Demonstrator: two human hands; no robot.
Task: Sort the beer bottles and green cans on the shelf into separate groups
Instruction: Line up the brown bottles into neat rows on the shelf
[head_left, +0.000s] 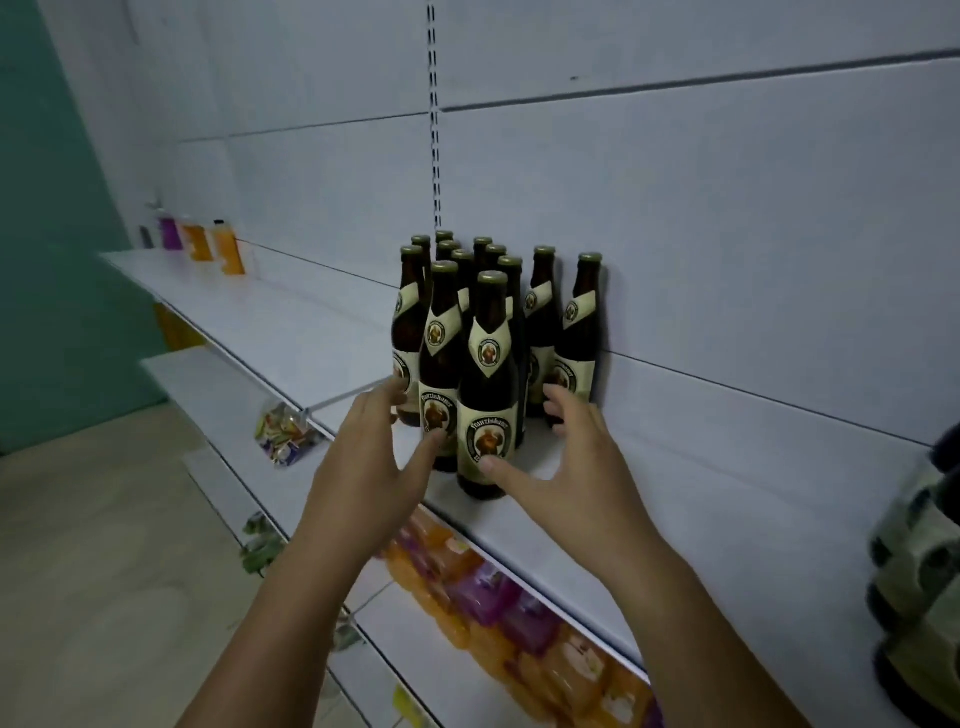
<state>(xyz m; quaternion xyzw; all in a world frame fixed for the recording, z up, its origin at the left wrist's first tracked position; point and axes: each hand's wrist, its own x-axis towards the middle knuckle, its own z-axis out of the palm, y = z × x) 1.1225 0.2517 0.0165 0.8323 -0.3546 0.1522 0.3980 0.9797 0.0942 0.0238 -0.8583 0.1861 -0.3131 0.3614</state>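
Note:
Several brown beer bottles (488, 364) with cream labels and gold caps stand upright in a tight cluster on the white shelf (675, 493), against the back wall. My left hand (374, 452) is spread at the cluster's left side, its fingertips touching the front-left bottle (441, 364). On the right side my right hand (566, 457) is also spread, thumb on the front bottle's label and fingers by the right-hand bottles. Neither hand grips anything. Green cans (919, 561) are stacked at the far right edge, blurred and partly cut off.
Orange and purple juice bottles (208, 244) stand at the shelf's far left end. Lower shelves hold orange and purple packages (483, 597) and a clear bag of snacks (283, 428). A slotted upright (434, 130) runs up the back wall. Beige floor lies at the left.

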